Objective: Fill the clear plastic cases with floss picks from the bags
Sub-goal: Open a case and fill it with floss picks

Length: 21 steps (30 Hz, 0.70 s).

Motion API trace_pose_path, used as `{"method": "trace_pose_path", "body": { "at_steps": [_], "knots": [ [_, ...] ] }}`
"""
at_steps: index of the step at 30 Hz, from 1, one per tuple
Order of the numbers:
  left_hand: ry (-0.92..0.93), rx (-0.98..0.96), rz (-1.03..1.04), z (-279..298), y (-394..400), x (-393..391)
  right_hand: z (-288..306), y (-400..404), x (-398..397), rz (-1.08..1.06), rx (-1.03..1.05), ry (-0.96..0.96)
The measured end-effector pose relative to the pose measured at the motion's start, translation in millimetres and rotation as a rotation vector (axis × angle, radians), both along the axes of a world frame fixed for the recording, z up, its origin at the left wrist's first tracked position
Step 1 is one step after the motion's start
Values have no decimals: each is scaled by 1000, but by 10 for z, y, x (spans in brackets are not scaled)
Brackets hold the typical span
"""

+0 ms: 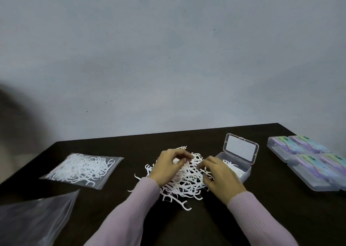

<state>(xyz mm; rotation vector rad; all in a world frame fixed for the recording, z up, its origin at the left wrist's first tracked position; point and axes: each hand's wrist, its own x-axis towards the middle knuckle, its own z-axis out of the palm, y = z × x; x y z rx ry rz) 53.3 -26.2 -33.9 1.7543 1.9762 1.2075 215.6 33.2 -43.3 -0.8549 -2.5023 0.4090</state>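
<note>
White hooked floss picks (184, 182) lie in tangled heap on dark matte counter (271, 217). Your left hand (168, 166) and right hand (218, 172) rest on heap, fingers curled, each grip pinching picks. Clear hinged case (237, 160) just right, lid up, few picks inside. Sealed glossy bag (82, 168) well left.
</note>
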Motion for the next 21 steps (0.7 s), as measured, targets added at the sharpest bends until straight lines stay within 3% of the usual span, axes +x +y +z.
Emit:
{"method": "trace_pose_path", "body": {
  "at_steps": [7, 11, 15, 21],
  "knots": [
    [68, -10, 205, -113, -478, -420, 56, -24, -279, 174, 3, -155],
    [122, -109, 175, -158, -566, -529, 67, 43, -436, 227, 2, -335],
    [190, -241, 64, -181, -543, -491, 50, 79, -460, 234, 115, -257],
    [356, -153, 73, -169, -517, -466, 43, 109, -440, 260, 251, -243]
  ]
}}
